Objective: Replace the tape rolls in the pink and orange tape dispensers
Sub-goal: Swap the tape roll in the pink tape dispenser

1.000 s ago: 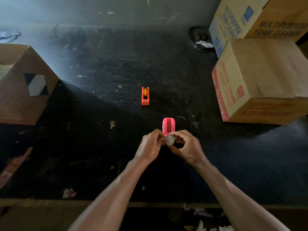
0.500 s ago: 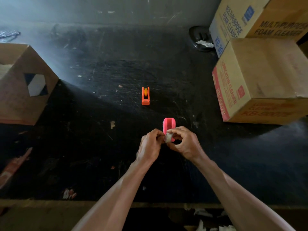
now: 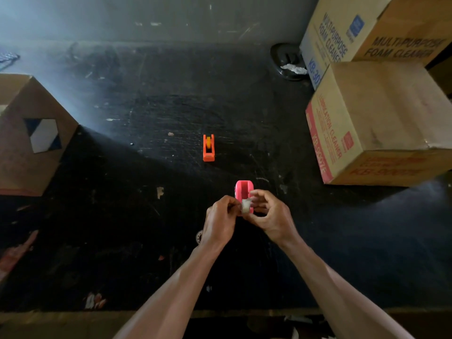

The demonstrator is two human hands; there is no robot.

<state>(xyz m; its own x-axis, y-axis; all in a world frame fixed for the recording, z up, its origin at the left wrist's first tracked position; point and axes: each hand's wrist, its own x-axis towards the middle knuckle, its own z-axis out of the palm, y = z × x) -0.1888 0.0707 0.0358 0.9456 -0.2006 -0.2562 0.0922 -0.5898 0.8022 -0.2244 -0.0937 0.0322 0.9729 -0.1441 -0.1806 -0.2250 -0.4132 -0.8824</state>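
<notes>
Both hands met just in front of the pink dispenser (image 3: 244, 189), low centre of the black table (image 3: 146, 216). Left hand (image 3: 220, 218) had its fingers pressed together at the left edge of a small whitish tape roll (image 3: 247, 206); it looked like a pinch on the roll or its loose end, but which one could not be told. Right hand (image 3: 271, 216) curled around the roll from the right, thumb under, fingers over the top, pinching it. The roll sat right at the near end of the pink dispenser, touching or overlapping it in view; whether it was seated inside could not be told. The dispenser's far end was open and looked hollow.

The orange dispenser (image 3: 208, 148) stood alone farther back on the table, well apart from the hands, with a yellowish roll visible in it.

Cardboard box (image 3: 381, 123) with red print sat at right, a second box (image 3: 371, 28) with blue print behind it. A dark round dish (image 3: 286, 62) holding crumpled white scrap was beside that. Another box (image 3: 31, 133) sat at the left edge. Paper scraps littered the table.
</notes>
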